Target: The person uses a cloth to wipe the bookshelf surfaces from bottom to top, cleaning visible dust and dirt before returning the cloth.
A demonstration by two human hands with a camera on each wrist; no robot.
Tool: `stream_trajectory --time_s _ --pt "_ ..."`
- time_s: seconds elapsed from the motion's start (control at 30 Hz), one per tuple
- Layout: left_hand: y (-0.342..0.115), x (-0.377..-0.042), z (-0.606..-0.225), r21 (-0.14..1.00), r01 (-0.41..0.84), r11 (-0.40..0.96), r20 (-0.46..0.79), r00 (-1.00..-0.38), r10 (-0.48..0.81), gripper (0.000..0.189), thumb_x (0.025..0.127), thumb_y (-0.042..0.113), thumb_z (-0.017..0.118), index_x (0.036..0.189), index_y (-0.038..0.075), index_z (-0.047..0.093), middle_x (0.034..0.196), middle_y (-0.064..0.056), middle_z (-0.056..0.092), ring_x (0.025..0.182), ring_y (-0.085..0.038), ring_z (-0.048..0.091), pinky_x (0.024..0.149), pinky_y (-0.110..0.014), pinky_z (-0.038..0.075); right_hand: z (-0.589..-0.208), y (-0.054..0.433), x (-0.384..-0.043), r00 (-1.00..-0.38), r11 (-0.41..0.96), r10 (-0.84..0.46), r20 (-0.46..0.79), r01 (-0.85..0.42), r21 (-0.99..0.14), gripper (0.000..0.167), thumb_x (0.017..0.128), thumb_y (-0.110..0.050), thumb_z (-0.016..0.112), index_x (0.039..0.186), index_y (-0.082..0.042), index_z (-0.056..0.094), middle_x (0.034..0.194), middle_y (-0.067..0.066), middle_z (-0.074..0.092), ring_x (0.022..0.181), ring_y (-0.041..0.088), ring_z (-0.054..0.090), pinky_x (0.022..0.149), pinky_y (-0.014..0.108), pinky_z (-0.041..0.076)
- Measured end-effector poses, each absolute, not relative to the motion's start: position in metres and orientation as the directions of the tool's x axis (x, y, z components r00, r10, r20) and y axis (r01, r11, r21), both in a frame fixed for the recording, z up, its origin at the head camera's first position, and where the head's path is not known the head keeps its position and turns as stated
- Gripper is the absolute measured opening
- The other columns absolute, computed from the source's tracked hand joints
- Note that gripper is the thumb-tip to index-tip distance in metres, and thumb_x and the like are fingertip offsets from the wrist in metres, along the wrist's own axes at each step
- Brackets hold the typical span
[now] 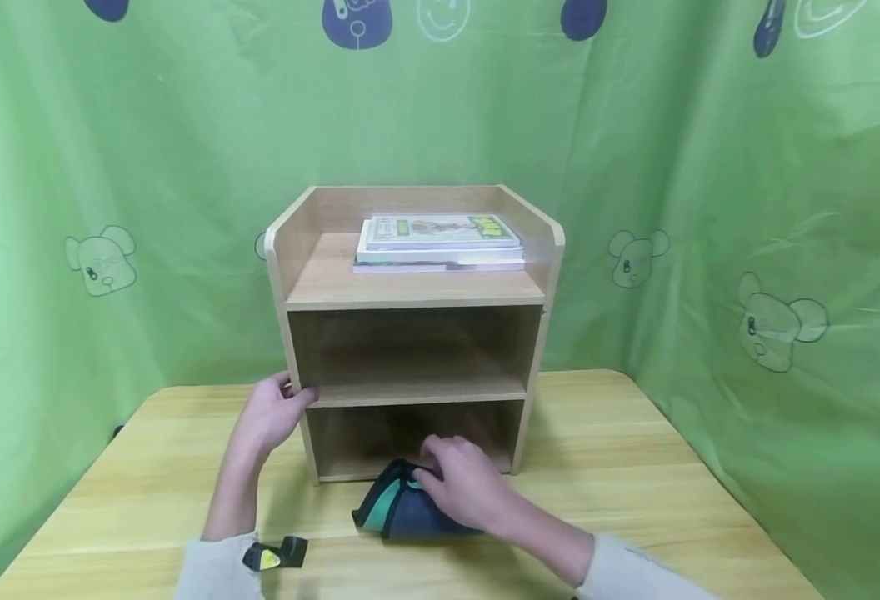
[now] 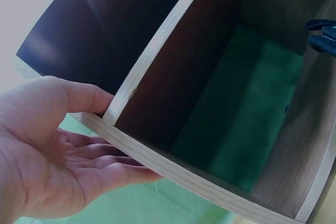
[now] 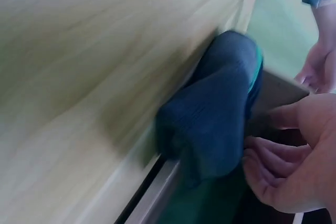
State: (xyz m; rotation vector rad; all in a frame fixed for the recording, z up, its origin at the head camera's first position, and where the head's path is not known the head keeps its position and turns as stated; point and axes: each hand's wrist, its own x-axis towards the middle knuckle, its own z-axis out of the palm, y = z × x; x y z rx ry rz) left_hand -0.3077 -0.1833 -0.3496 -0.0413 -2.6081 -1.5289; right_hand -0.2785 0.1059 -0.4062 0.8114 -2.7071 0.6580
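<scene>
A small wooden bookshelf [image 1: 410,393] stands on the table. My left hand [image 1: 278,412] grips its left side panel. In the left wrist view the thumb of that left hand [image 2: 63,145] lies at the middle board's end, the fingers behind the panel. A navy and green fabric piece with black edging [image 1: 417,512] sits tented at the front of the bottom compartment. My right hand [image 1: 462,479] is right over it, fingers loosely bent. In the right wrist view, that hand [image 3: 294,161] has thumb and fingers apart, fingertips right at the edge of the fabric [image 3: 210,108].
A stack of books [image 1: 440,242] lies on the bookshelf's top board, toward the right. The wooden table [image 1: 635,483] extends to both sides. A green curtain [image 1: 185,125] with cartoon bears surrounds it at the back and sides.
</scene>
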Motion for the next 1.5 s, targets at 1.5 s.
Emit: stream_trajectory --time_s 1.5 --pt "-0.183 -0.305 -0.349 0.892 0.065 0.447 0.077 -0.997 -0.008 0.05 0.101 0.023 0.055 0.142 -0.005 0.047 0.145 -0.029 0.053 0.139 -0.043 0.048 0.116 -0.058 0.037 -0.31 0.114 -0.249 -0.772 0.751 -0.512 0.377 -0.615 -0.241 0.063 0.075 0.008 0.064 0.132 -0.019 0.065 0.111 0.009 0.072 0.095 0.024 0.07 0.082 0.039 0.061"
